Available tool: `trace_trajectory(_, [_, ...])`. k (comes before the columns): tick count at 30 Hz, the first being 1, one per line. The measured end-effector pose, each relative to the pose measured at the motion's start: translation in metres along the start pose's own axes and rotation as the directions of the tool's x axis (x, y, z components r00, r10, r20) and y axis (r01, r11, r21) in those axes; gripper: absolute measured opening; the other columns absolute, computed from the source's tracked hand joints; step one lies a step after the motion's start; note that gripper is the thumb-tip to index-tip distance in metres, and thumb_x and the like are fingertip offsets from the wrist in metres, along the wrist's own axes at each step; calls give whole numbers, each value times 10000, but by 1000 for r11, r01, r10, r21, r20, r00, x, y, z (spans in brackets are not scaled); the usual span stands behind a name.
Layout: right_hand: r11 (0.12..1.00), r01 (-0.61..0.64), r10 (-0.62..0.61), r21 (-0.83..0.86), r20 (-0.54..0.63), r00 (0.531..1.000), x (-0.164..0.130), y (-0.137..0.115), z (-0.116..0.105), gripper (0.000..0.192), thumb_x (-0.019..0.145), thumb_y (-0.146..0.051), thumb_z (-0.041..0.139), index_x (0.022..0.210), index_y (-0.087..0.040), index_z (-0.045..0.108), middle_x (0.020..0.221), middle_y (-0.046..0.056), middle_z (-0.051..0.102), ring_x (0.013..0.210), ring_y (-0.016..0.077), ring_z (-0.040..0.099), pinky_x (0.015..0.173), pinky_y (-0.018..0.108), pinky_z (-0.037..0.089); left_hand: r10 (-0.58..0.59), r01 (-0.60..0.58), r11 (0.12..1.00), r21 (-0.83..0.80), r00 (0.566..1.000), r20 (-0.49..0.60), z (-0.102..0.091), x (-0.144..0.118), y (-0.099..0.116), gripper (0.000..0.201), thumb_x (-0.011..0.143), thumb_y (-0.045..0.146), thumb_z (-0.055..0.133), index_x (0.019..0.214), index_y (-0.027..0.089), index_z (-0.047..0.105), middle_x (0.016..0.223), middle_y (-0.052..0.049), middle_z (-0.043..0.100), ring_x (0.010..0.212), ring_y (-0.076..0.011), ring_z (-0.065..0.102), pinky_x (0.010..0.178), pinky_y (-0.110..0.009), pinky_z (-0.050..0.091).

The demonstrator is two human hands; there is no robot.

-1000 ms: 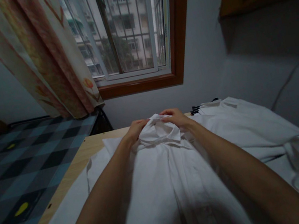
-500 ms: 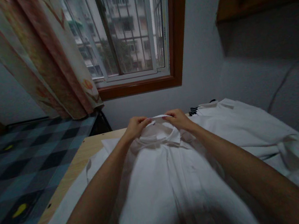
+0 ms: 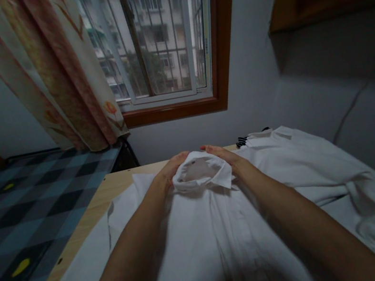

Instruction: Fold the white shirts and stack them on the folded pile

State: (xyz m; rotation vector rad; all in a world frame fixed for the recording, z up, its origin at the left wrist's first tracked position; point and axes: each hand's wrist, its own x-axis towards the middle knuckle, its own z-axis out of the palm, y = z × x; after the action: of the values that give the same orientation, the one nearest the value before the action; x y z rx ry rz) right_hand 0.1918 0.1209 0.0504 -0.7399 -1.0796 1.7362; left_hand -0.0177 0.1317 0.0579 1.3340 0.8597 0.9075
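Observation:
A white collared shirt (image 3: 193,236) lies front up before me, its sleeve spread out to the left. Its collar (image 3: 190,184) stands up in a ring at the far end. Against the collar's left outer side rests my left hand (image 3: 173,166), fingers stretched out toward the back. My right hand (image 3: 222,154) lies along the right outer side in the same way, fingers extended. Both hands look open, cupping the collar from outside rather than pinching it. Parts of the fingers are hidden behind the collar.
Another heap of white shirts (image 3: 307,163) lies on the right of the wooden table (image 3: 93,213), with black hanger-like pieces (image 3: 242,141) at its back. A checked bed (image 3: 39,205) is at left. Behind are a curtain (image 3: 63,75) and window; a wooden cabinet (image 3: 326,0) hangs upper right.
Both hands have let go of the collar's back edge, which they were pinching, and moved down along its outer sides. The collar now stands rounder and more open.

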Motion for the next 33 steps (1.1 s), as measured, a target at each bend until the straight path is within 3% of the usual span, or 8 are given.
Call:
trace_trajectory(4, [982, 7, -20, -187, -71, 997, 2, 5, -20, 472, 666, -130, 771, 1072, -204, 542, 911, 33, 670, 705, 174, 644, 615, 269, 551, 211, -110, 838, 534, 968, -133, -13, -3, 1, 242, 739, 271, 628, 941, 141, 657, 853, -57, 667, 688, -151, 600, 609, -251, 482])
trace_trajectory(7, [830, 58, -129, -555, -90, 988, 3, 6, -38, 269, 682, -127, 694, 931, -173, 602, 840, 33, 662, 720, 178, 636, 664, 291, 547, 409, -339, 467, 816, 902, 140, -26, -17, 9, 292, 729, 177, 502, 954, 170, 686, 1017, -76, 663, 936, -207, 599, 817, -335, 487])
trace_trajectory(11, [630, 182, -277, -755, 0, 961, -4, -1, -51, 202, 665, -78, 575, 833, -165, 649, 905, 52, 659, 906, 207, 615, 824, 332, 507, 362, -563, 30, 826, 777, 516, -24, -50, 18, 394, 712, 165, 531, 1083, 163, 663, 1120, -116, 632, 1053, -258, 552, 946, -423, 416])
trace_trajectory(15, [221, 468, -352, -855, 378, 856, -27, -20, -44, 463, 626, -34, 495, 1050, -165, 629, 1130, 85, 603, 1074, 225, 551, 900, 352, 458, 336, -598, -150, 787, 718, 610, -8, -77, 26, 496, 739, 214, 598, 1233, 183, 572, 1201, -121, 584, 1103, -269, 509, 963, -424, 383])
trace_trajectory(19, [-215, 518, -173, -828, 554, 814, -51, -39, -25, 423, 670, -8, 568, 1057, -163, 642, 1128, 104, 580, 1062, 256, 522, 914, 368, 406, 173, -623, -325, 711, 700, 693, -6, -79, 26, 204, 812, 163, 583, 1010, 197, 617, 979, -71, 638, 928, -219, 548, 852, -361, 387])
trace_trajectory(24, [-526, 487, 125, -697, 503, 855, -53, -34, -10, 151, 759, -39, 653, 840, -162, 689, 948, 95, 629, 921, 245, 553, 791, 310, 375, 142, -607, -450, 655, 675, 724, -16, -66, 12, 94, 889, 132, 529, 821, 184, 567, 832, -51, 626, 749, -181, 523, 719, -324, 364])
trace_trajectory(29, [-545, 420, 3, -725, 499, 866, -45, -27, -24, 85, 812, -83, 649, 860, -153, 660, 900, 78, 632, 834, 208, 565, 710, 269, 358, 150, -645, -400, 650, 654, 741, -25, -61, 4, 35, 882, 183, 552, 848, 190, 548, 807, -41, 611, 741, -178, 514, 694, -306, 360])
trace_trajectory(33, [-498, 452, -88, -740, 561, 823, -47, -26, -41, 56, 844, -110, 592, 849, -158, 619, 875, 95, 625, 817, 216, 565, 715, 275, 374, 296, -634, -350, 690, 624, 723, -39, -59, -1, 202, 934, 162, 428, 761, 203, 524, 691, -29, 547, 648, -165, 464, 650, -299, 343])
